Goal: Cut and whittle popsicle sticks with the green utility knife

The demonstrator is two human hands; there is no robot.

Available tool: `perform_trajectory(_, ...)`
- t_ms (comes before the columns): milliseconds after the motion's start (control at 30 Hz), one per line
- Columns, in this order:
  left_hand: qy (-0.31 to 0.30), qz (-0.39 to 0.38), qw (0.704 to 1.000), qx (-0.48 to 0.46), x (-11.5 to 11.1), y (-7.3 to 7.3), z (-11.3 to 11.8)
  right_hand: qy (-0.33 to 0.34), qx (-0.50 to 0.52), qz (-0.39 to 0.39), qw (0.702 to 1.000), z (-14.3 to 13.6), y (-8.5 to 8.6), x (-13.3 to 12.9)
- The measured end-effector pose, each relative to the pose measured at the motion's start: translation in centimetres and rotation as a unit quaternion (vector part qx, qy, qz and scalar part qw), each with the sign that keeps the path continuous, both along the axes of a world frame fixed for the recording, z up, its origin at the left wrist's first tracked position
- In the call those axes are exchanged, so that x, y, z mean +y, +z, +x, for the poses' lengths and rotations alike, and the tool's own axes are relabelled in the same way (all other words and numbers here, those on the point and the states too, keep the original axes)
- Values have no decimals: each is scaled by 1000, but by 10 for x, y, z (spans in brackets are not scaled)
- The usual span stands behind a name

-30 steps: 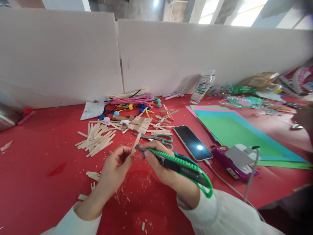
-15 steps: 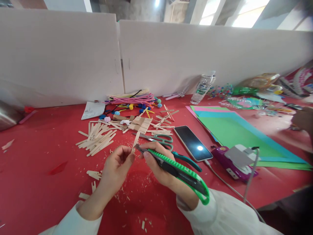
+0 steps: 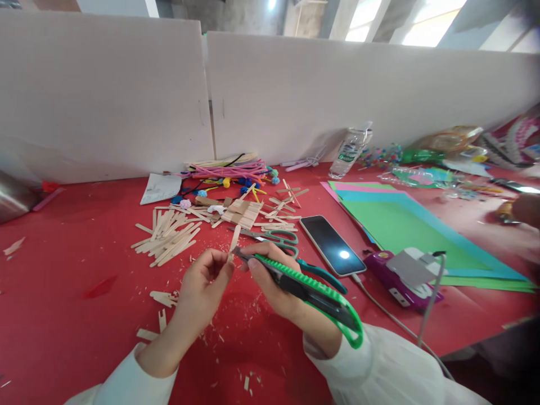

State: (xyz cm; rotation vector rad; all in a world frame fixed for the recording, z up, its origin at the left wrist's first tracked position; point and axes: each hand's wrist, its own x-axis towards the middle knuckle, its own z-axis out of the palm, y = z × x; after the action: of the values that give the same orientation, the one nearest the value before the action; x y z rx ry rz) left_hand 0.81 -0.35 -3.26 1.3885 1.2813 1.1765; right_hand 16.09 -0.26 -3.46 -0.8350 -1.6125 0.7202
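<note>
my left grip (image 3: 205,289) pinches wooden stick (image 3: 235,238) by lower part, long axis pointing away, tipped slightly right; my right grip (image 3: 276,281) wraps green cutter (image 3: 314,293), blade (image 3: 238,252) at stick's right edge.

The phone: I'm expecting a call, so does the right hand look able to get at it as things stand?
Probably, but not freely: the phone lies close by, its screen uncovered, yet the right hand grips the green cutter and would likely need to put that down first.
</note>
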Motion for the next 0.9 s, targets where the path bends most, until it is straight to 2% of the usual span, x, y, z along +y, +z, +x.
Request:
perform_trajectory(300, 8, 11, 1000, -16, 0, 1, 3, -5, -13, 19, 1000, -1, -2, 1)
perform_trajectory(467, 7, 13, 1000, -19, -2, 2, 5, -31, -24, 50, 998, -2, -1, -1)
perform_trajectory(600, 16, 7, 999, -28, -4, 6, 7, -60, -97, 138, 984, -5, 0, -2)
perform_trajectory(700, 23, 8, 999, -33, -5, 7, 8, -44, -151, 205, 966, -7, 1, -2)
perform_trajectory(767, 22, 15, 999, -23, -5, 6, 7, -28, -135, 178, 974, -7, 1, -2)
perform_trajectory(833, 17, 24, 1000, -3, -4, 3, 7, -12, -66, 79, 995, -5, 0, -1)
perform_trajectory(900, 12, 33, 999, 18, -3, 0, 6, 8, 15, -47, 999, -3, 0, 1)
